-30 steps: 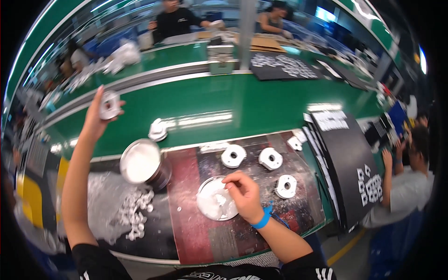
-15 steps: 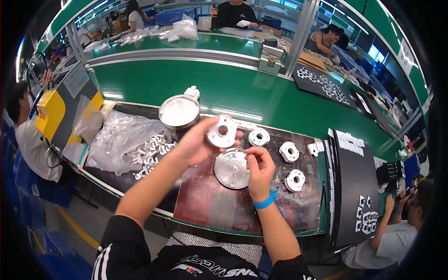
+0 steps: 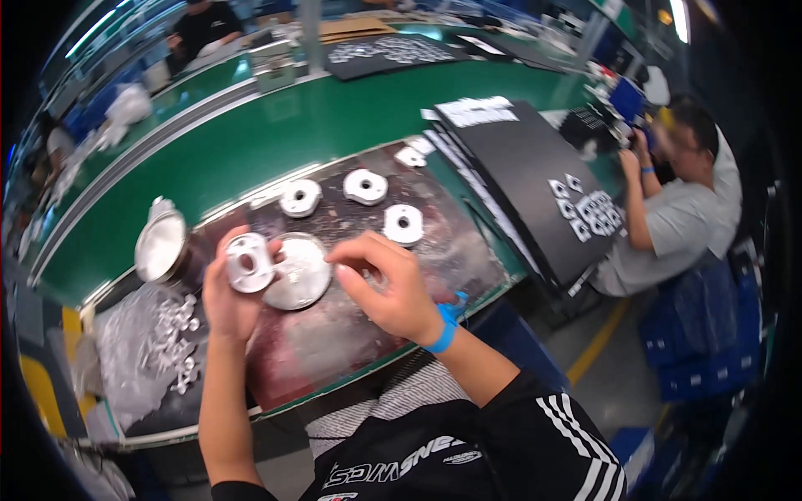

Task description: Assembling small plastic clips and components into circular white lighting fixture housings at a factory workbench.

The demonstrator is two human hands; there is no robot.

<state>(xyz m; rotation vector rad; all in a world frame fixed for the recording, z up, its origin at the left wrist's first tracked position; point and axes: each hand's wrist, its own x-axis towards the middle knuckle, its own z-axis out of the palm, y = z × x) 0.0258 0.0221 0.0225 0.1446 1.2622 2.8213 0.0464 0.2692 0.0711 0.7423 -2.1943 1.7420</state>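
My left hand is closed around a white round plastic part with a hole through its middle, tilted toward me. Just right of it is a shallow round metal dish with whitish material in it. Over the dish's right edge hovers my right hand, thumb and forefinger slightly apart, with nothing visible between them. Its fingertips are a little blurred. Beyond the dish, three similar white parts lie on the worn dark board: one at left, one in the middle and one at right.
A round metal tin with white contents stands left. Near it lie a clear plastic bag and several small white pieces. Black boards with small white parts are stacked at right, beside a seated person.
The view has swung to the right. My right hand has come away from the dish's middle to its right edge, its pinch loosened. The left hand still holds the white part.
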